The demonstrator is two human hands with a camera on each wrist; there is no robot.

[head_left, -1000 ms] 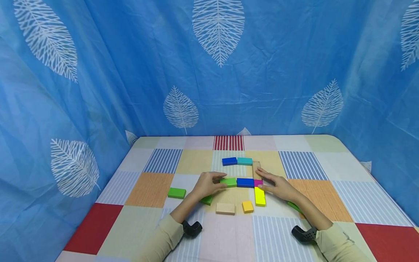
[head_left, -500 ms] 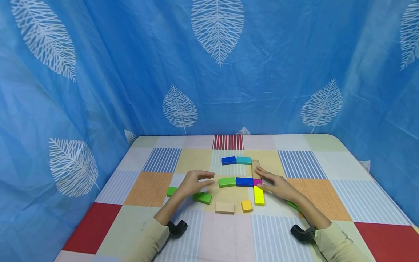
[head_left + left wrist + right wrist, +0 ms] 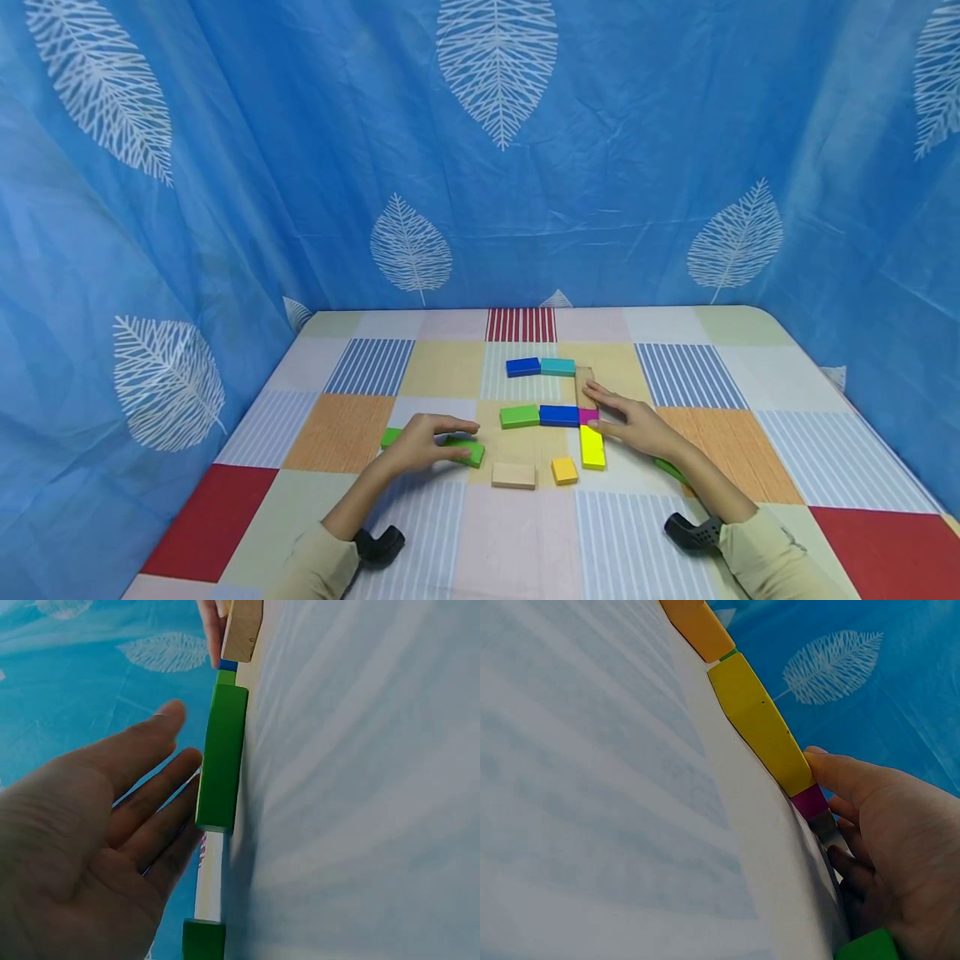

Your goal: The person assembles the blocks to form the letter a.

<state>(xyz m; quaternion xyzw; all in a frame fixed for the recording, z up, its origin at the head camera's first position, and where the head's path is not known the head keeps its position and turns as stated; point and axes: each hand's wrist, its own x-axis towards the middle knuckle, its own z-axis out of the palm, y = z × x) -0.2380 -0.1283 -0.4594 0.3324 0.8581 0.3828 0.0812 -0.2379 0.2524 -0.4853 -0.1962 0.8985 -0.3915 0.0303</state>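
Observation:
My left hand point(image 3: 416, 443), fingers spread apart from the thumb, hovers over a green block point(image 3: 471, 453); the left wrist view shows that green block point(image 3: 223, 757) just beyond the fingertips. My right hand point(image 3: 639, 427) rests at the right column of blocks. Its fingertips touch the plain wooden block point(image 3: 582, 381), and its thumb lies by the magenta block point(image 3: 587, 416) and the yellow block point(image 3: 592, 450). From the magenta block a row runs left: a blue block point(image 3: 559, 417), then a light green block point(image 3: 519, 417). Above it lie a dark blue block point(image 3: 522, 367) and a teal block point(image 3: 558, 367).
A wooden block point(image 3: 513, 476) and an orange-yellow block point(image 3: 565, 472) lie toward the front. Another green block point(image 3: 390, 437) is partly behind my left hand, and one more green block point(image 3: 670, 470) is beneath my right forearm. A blue curtain point(image 3: 600, 167) hangs behind the table.
My left hand has let go of the light green block at the row's left end and moved left and down to over another green block. My right hand has stayed in place.

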